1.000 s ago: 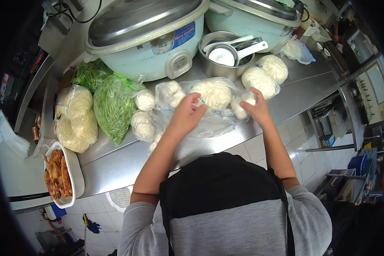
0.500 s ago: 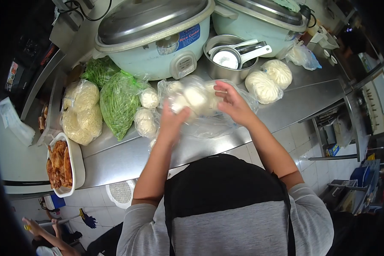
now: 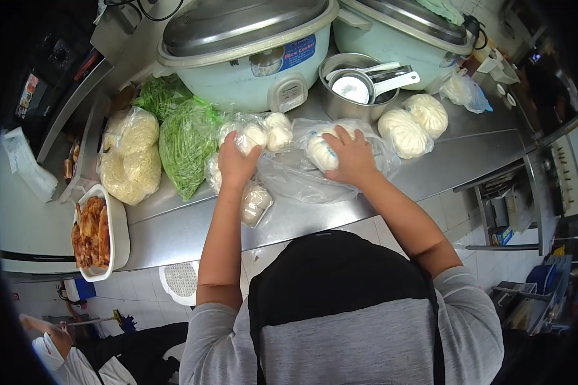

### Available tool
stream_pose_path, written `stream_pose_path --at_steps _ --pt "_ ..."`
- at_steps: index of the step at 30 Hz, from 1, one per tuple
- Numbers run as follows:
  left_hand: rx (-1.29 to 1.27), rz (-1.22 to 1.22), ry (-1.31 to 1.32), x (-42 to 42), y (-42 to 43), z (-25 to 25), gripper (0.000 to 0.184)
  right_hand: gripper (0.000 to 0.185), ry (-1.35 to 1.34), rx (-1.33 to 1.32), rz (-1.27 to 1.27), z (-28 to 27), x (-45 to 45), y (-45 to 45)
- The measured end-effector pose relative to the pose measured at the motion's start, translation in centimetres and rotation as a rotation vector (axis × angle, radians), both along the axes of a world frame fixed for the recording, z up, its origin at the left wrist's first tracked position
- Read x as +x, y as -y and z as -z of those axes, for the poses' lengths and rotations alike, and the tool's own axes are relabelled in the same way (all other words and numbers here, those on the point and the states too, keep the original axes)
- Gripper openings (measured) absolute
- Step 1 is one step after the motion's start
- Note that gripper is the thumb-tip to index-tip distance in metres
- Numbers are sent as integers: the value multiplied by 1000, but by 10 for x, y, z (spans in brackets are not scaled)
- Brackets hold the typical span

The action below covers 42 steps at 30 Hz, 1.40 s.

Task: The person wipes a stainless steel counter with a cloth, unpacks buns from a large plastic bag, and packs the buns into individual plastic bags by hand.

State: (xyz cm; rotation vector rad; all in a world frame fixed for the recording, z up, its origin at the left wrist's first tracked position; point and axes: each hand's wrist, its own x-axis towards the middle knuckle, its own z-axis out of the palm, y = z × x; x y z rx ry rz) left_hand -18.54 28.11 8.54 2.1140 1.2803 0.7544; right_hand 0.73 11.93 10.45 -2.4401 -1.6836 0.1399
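My left hand is curled round a small bag of white balls beside a bag of green vegetables. My right hand lies with spread fingers on a large bagged white bun. A clear plastic bag lies loose between my hands. Another wrapped pair of white balls sits just right of my left hand, and a further wrapped pack lies near the counter's front edge. Two large pleated buns are to the right.
Two rice cookers line the back. A metal pot holds ladles. Bagged noodles and a white tray of browned meat stand left. A person is at the lower left.
My left hand has moved left with the small bag and set it by the other packs. My right hand has come down on the large bun. The other person has come further into view.
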Motion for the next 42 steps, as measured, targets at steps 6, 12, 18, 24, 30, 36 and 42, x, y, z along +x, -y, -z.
stream_pose_path --at_steps 6,12,18,24,30,36,42 --pt "200 12 -95 7 19 5 74 69 -496 378 41 7 45 59" --pt "467 289 -91 48 71 -12 66 58 -1836 796 338 41 61 120" --pt "209 697 -460 73 114 15 69 56 -1987 1255 342 40 65 153" --pt "354 683 -166 68 97 65 34 55 -1685 1510 540 3 119 193" --pt "-63 530 53 77 70 66 12 73 -72 377 784 38 171 169" --pt "-506 214 630 80 68 24 9 88 -77 -58 701 -15 128 139" --pt "-504 654 691 75 117 -4 3 89 -985 446 -144 9 43 96"
